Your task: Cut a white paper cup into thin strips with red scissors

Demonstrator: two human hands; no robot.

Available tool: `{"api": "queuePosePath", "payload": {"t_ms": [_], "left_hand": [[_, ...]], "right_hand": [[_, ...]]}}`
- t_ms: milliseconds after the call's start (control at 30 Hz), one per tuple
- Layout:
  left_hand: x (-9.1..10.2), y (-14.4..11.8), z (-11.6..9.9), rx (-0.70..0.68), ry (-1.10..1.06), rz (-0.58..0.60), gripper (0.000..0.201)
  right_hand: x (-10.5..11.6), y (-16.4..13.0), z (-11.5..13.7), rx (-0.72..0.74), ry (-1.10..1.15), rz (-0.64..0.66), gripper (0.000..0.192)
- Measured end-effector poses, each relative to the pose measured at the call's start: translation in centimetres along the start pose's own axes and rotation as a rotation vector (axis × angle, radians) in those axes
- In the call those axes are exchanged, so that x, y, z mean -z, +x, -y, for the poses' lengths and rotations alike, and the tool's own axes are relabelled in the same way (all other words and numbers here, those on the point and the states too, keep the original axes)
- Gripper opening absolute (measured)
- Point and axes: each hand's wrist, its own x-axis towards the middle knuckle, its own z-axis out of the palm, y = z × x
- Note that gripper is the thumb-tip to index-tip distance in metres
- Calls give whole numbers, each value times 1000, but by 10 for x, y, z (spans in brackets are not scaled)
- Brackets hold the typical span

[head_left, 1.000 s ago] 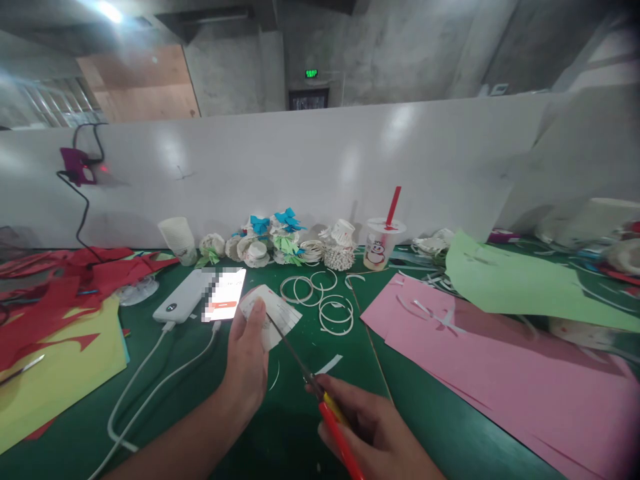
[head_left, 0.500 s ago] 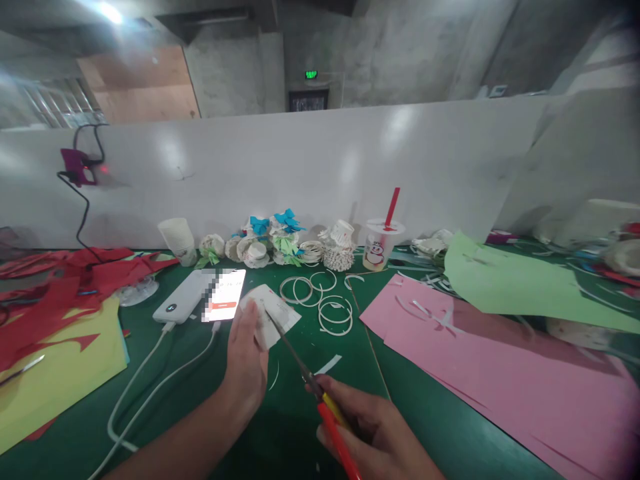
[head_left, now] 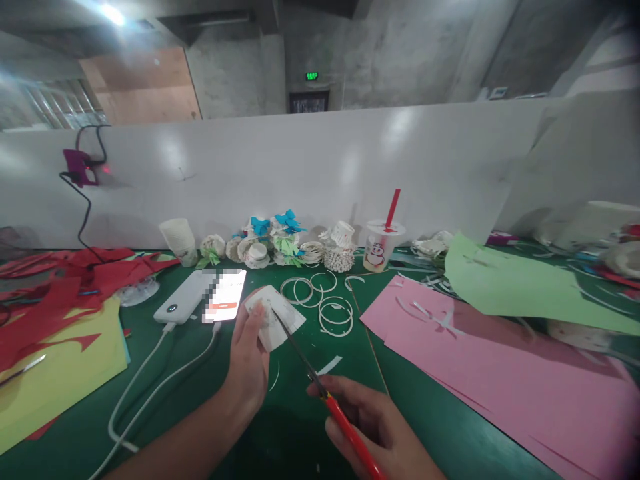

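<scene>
My left hand (head_left: 250, 357) is closed on a small piece of white paper (head_left: 286, 323), with its thumb across the near face. My right hand (head_left: 373, 423) grips a pair of scissors (head_left: 345, 421) by the red handle. The long, dark blades slant up to the left and lie close together. Their tips are at the middle of the paper; whether they pierce it I cannot tell. A narrow white strip (head_left: 330, 365) lies on the table just beyond the scissors' pivot.
White rings (head_left: 336, 315) lie past the paper. Left are a lit phone (head_left: 225, 297), a power bank (head_left: 183, 297) and cables. A drink cup with a red straw (head_left: 377, 250) stands behind. Pink sheets (head_left: 480, 353) lie right, red and yellow paper (head_left: 95, 373) left.
The paper has turned slightly and shifted a little to the right. The scissors' handles have come together, so the yellow one is now mostly hidden behind the red.
</scene>
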Motion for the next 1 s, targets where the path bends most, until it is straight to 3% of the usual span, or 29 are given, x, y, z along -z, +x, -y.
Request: {"api": "queuePosePath", "payload": {"t_ms": [333, 733, 1000], "left_hand": [[0, -1, 1, 29, 38, -14, 44], [-2, 2, 0, -10, 30, -14, 39], [-5, 2, -5, -29, 35, -26, 38]], "right_hand": [[5, 2, 1, -36, 18, 137, 43], [1, 2, 8, -58, 151, 186, 34], [8, 5, -14, -72, 102, 195, 54]]}}
